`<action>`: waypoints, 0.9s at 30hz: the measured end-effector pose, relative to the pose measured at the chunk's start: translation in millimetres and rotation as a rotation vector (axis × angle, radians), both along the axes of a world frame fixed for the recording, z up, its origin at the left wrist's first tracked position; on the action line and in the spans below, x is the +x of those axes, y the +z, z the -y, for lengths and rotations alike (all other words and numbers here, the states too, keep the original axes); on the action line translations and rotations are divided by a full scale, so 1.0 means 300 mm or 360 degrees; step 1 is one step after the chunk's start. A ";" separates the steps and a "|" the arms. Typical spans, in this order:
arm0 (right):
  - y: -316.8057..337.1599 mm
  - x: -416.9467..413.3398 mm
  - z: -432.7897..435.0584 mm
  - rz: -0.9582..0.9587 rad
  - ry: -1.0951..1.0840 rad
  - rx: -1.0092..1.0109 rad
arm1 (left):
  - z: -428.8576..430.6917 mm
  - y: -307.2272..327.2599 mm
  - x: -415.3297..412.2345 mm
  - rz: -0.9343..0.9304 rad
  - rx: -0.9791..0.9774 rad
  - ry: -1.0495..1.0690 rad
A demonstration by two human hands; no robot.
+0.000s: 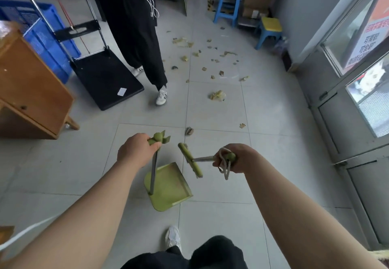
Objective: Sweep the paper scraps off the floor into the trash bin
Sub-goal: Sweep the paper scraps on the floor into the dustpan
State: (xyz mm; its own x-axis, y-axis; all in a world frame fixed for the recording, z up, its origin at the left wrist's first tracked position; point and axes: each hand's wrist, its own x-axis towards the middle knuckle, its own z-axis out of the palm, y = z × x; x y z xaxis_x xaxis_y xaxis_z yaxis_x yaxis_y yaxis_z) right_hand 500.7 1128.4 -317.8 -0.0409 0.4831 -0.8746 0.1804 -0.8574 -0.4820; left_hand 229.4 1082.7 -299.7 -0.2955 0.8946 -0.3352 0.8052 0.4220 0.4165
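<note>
My left grip [136,153] is closed round the green top of the dustpan [170,186] handle. The pan hangs from its thin metal rod just above the floor [273,163], and its open mouth faces ahead and to the right. My right grip [237,159] is wrapped round the green end of the broom [190,159] handle, with a loop of white cord [226,168] dangling from my fingers. The broom head sits just beside the pan's front edge.

The paper scraps [217,95] lie scattered over the tiles ahead of me, and the two nearest bits are just past the broom.

A sign [362,43] behind the window glass on the right carries dark Chinese characters, but they are too tilted and blurred for me to read surely. A small white label [122,91] lies on the black trolley [105,75]; I can make out no writing on it.

A person in black trousers [136,37] stands by the trolley, cut off above the waist. The wooden table [31,91] on the left runs out of view.
</note>
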 end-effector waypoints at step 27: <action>-0.274 0.351 -1.336 -0.0014 0.0271 -0.0185 | -0.950 -0.145 0.430 -0.0110 -0.0106 0.0412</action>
